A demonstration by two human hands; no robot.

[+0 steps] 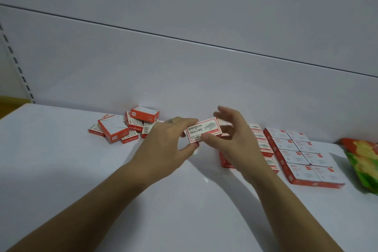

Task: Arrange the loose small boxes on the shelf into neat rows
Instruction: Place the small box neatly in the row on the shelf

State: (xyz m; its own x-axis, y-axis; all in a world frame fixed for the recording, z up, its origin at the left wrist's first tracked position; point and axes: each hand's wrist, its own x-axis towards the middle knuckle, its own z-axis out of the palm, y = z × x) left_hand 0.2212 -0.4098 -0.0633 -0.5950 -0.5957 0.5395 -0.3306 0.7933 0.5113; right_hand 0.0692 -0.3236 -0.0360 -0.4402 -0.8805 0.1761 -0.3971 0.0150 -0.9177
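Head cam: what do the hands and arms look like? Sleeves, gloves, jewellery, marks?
No sleeves in view; no gloves, rings or watch on the left hand or right hand. One small dark mark sits on the back of the left hand.

1. Centre: the left hand [167, 139] pinches the left end of a box [203, 130], and the right hand [235, 139] grips its right end.
2. Centre left: a jumbled pile [126, 127] of boxes on the shelf [61, 159].
3. Right: neat rows [300, 153].
4. Right edge: a green-yellow bag [362, 161].
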